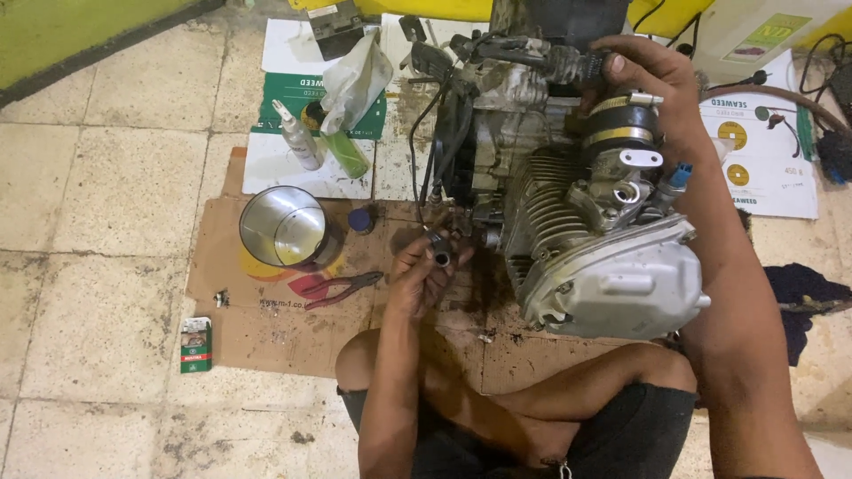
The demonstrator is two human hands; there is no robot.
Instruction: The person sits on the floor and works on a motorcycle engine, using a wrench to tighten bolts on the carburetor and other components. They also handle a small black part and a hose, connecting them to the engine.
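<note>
**Hands on an engine, seen from above**

At far left a small green-and-white box (196,344) lies on the floor tiles. A shiny metal can (284,228) stands on the cardboard (266,328), red pliers (342,287) just right of it. The left hand (424,275) pinches a small dark tube (440,255) between curled fingers, close to the engine's lower left side. The engine (577,213) sits on the cardboard before the person's knees. The right hand (652,84) grips a black part at the engine's top, fingers wrapped around it.
</note>
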